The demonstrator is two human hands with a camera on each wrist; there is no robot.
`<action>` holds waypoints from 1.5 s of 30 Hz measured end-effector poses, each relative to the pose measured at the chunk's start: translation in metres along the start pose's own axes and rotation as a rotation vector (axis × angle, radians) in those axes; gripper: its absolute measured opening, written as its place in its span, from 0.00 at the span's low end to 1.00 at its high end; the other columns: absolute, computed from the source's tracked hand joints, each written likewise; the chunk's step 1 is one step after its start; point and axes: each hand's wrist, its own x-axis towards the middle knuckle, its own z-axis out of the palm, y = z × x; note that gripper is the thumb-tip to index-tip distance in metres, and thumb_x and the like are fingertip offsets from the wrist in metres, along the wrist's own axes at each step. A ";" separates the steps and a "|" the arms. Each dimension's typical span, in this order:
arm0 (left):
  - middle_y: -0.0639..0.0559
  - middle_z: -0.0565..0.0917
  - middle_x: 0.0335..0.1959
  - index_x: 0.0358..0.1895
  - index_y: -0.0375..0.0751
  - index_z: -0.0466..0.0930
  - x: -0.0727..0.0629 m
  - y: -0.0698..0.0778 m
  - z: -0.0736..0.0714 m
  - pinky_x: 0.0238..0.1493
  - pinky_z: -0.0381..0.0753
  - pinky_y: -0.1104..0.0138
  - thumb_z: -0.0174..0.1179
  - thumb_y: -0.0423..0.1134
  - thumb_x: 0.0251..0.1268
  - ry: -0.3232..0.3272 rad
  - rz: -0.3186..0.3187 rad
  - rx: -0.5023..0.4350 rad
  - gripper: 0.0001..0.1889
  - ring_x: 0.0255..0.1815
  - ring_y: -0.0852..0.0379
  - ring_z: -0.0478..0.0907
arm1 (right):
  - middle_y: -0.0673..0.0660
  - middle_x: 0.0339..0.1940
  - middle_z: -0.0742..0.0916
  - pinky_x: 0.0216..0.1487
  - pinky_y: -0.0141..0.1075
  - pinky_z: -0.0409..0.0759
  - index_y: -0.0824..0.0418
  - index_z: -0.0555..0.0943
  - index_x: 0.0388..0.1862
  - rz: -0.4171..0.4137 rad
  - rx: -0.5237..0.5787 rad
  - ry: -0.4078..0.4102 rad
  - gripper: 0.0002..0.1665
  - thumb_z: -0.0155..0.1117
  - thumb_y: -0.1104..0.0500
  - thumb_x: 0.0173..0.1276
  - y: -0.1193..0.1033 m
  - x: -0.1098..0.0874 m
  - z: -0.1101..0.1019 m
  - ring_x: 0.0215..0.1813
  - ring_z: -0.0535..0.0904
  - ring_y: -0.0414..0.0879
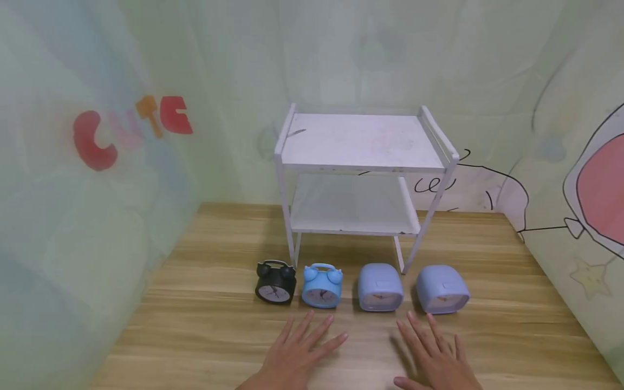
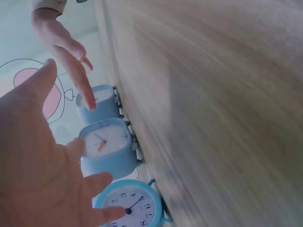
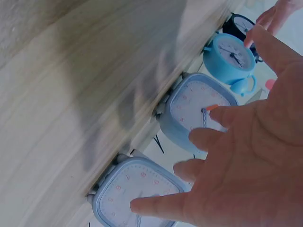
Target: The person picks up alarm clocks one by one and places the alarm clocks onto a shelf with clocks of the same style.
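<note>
Four kinds aside, a row of alarm clocks stands on the wooden table: a black twin-bell alarm clock [image 1: 275, 283], a light blue twin-bell alarm clock [image 1: 322, 287], and two periwinkle rounded-square alarm clocks, one in the middle right [image 1: 380, 287] and one at the right end [image 1: 442, 290]. My left hand [image 1: 298, 346], fingers spread and straight, is just in front of the two twin-bell clocks and holds nothing. In front of the rounded-square clocks is my right hand [image 1: 434, 352], also spread and holding nothing. The wrist views show both palms free.
Behind the clocks stands a white two-tier shelf [image 1: 365, 141], its legs on the wooden table [image 1: 219, 254]. Printed cloth walls [image 1: 234, 65] surround the table at the back and on both sides.
</note>
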 end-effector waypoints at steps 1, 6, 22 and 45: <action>0.51 0.62 0.77 0.78 0.65 0.56 0.000 0.000 0.000 0.62 0.69 0.41 0.49 0.83 0.52 0.000 0.001 0.004 0.50 0.71 0.37 0.64 | 0.44 0.80 0.59 0.61 0.74 0.57 0.42 0.57 0.79 0.001 0.012 -0.010 0.56 0.61 0.22 0.56 0.001 0.000 -0.001 0.81 0.44 0.48; 0.51 0.66 0.74 0.76 0.63 0.61 0.000 0.002 -0.002 0.63 0.69 0.42 0.50 0.81 0.54 0.049 -0.005 -0.002 0.47 0.70 0.38 0.66 | 0.50 0.77 0.66 0.60 0.74 0.59 0.45 0.61 0.78 -0.022 0.063 -0.033 0.55 0.64 0.24 0.57 0.007 0.000 -0.004 0.74 0.62 0.59; 0.58 0.80 0.56 0.65 0.53 0.75 0.013 -0.004 -0.019 0.55 0.76 0.53 0.57 0.65 0.68 0.254 -0.137 -0.218 0.29 0.57 0.54 0.75 | 0.62 0.71 0.72 0.54 0.74 0.65 0.60 0.69 0.73 -0.113 0.234 -0.124 0.50 0.65 0.31 0.62 0.024 -0.004 -0.010 0.68 0.68 0.67; 0.50 0.78 0.54 0.59 0.38 0.73 0.030 -0.068 -0.057 0.50 0.76 0.53 0.68 0.37 0.65 0.720 -0.372 -0.620 0.21 0.55 0.52 0.74 | 0.70 0.64 0.78 0.56 0.59 0.76 0.68 0.73 0.67 0.001 0.527 -0.373 0.29 0.59 0.51 0.76 0.048 0.000 -0.033 0.63 0.74 0.66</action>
